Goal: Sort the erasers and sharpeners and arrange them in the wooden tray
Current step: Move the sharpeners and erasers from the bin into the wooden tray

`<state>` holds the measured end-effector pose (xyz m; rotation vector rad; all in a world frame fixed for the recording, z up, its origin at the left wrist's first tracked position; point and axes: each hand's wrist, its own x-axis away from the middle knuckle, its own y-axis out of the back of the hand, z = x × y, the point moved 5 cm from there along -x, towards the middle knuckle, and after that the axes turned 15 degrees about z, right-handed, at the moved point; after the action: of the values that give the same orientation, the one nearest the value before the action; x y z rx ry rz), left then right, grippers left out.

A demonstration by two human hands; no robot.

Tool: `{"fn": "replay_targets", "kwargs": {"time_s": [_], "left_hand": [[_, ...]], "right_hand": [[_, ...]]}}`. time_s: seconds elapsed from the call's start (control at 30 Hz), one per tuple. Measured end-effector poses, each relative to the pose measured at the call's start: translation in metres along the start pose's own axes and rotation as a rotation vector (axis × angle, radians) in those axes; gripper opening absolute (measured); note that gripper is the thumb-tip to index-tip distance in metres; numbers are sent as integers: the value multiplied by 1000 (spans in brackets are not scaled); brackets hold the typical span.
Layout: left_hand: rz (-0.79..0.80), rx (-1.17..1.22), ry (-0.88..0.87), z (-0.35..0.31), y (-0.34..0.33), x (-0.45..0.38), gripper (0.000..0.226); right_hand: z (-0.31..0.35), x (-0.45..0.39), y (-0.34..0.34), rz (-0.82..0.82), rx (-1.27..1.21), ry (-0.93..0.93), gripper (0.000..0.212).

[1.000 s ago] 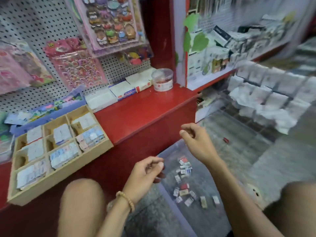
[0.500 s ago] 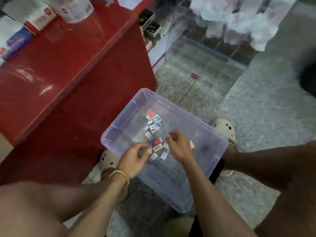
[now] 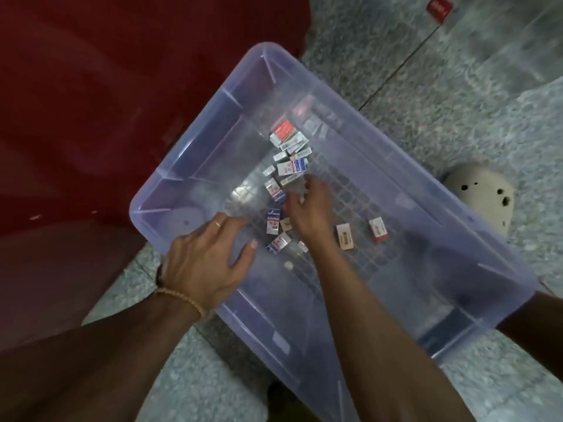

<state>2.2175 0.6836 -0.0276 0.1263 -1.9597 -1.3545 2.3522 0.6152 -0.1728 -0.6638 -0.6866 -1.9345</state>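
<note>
Both hands now deeper in clear bin (image 3: pixel 195 166); L hand (image 3: pixel 210 263) spread, R hand (image 3: pixel 307 208) fingertips among erasers (image 3: pixel 289 153) at 12, grip unclear.

I count one clear bin (image 3: pixel 195 166) with about fifteen small erasers (image 3: pixel 292 167) loose on its floor: roughly eight clustered toward twelve o'clock, five by my fingers at center, two (image 3: pixel 345 240) apart toward three o'clock. One red eraser (image 3: pixel 438 7) lies outside on the floor at one o'clock. Some are hidden under my right hand (image 3: pixel 309 208), so the count is rough.
</note>
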Motion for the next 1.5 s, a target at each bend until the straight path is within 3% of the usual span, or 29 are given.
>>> {"fn": "replay_targets", "kwargs": {"time_s": [0.17,0.23,0.5,0.7,0.9,1.0,1.13,1.4,1.5], "left_hand": [[-7,44,10,1,1,-1,33],[-11,46,13,2,1,-2,34],[-45,96,35,4,1,-2,35],[-87,115,23,6,0,-1,34],[-111,147,33,7,0,-1,36],[-122,168,30,8,0,0,35],[-121,183,34,8,1,0,36],[-45,148,64,5,2,1,39],[-1,268,92,3,6,0,42]], "right_hand": [[10,-58,-23,-201,-402,-77,102],[19,-66,-25,-265,-493,-107,107],[3,-98,-30,-304,-507,-138,76],[-3,-118,-50,-235,-625,-166,77],[27,-94,-42,-256,-777,-29,63],[26,-84,-33,-99,-854,47,31],[24,-53,-15,163,-1122,9,13],[41,21,-2,371,-1163,-130,10],[55,46,1,412,-1149,-128,11]]}}
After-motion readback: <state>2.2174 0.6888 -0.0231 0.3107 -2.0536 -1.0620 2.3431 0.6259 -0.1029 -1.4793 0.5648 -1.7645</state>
